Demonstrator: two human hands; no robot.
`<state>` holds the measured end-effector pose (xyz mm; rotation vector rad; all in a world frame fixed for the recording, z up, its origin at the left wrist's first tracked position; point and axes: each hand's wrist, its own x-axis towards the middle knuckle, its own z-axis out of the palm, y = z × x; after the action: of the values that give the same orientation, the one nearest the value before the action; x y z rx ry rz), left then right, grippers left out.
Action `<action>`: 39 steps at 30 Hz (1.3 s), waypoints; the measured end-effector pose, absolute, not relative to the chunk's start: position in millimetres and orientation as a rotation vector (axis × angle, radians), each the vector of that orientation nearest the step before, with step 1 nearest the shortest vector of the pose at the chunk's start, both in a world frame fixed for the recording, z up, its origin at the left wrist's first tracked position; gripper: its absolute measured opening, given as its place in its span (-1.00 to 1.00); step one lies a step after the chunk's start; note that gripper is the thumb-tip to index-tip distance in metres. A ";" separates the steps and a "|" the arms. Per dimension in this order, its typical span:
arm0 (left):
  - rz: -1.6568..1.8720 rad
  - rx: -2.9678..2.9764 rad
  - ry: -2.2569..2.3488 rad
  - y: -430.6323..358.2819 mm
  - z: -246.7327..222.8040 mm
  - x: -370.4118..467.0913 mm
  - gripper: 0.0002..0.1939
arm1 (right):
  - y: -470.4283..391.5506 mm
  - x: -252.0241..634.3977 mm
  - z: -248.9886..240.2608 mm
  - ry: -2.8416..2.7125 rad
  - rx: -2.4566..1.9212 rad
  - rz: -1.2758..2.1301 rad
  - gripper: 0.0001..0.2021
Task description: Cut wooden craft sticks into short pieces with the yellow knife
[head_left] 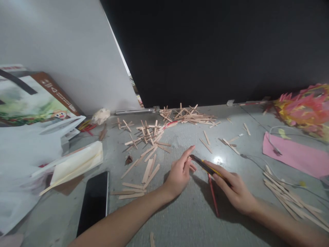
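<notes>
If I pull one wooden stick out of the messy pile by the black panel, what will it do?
It would probably feel light, because the sticks in the pile look thin. Being flat, it would likely slide rather than roll. Its neighbours might shift too, since many lie crisscrossed.

So my head cam's got both hands out over the grey tabletop. Right hand is wrapped around a black-and-yellow tool, slanting up toward the left hand. Its tip is right by those curled fingers, index poking out; can't tell from here what they're pinching, if anything. There's a thin red stick lying below the tool. Wooden sticks are everywhere: a messy pile at the back, plus a loose bunch over on the right. I've also got a dark-screened phone by the left forearm and pink paper far right, cable across it.
</notes>
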<state>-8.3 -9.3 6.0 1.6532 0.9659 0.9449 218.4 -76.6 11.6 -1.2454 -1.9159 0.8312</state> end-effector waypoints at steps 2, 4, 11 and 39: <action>0.942 1.662 0.996 -9.5 5.7 -8.2 -0.49 | -76.8 217.7 12.4 -1.916 -1.257 0.830 -0.53; 0.932 1.665 1.015 -9.9 4.7 -7.8 -0.47 | -76.5 216.7 13.0 -1.926 -1.267 0.818 -0.53; 0.930 1.492 0.980 -11.1 1.8 -3.5 -0.38 | -75.2 213.8 13.6 -1.928 -1.313 0.787 -0.54; 0.903 1.660 1.094 -11.4 4.7 -7.4 -0.51 | -75.7 214.3 11.7 -1.853 -1.302 0.906 -0.53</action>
<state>-7.4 -11.4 4.7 1.6597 1.0936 0.9033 214.3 -75.7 11.7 -1.3023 -1.8526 0.9057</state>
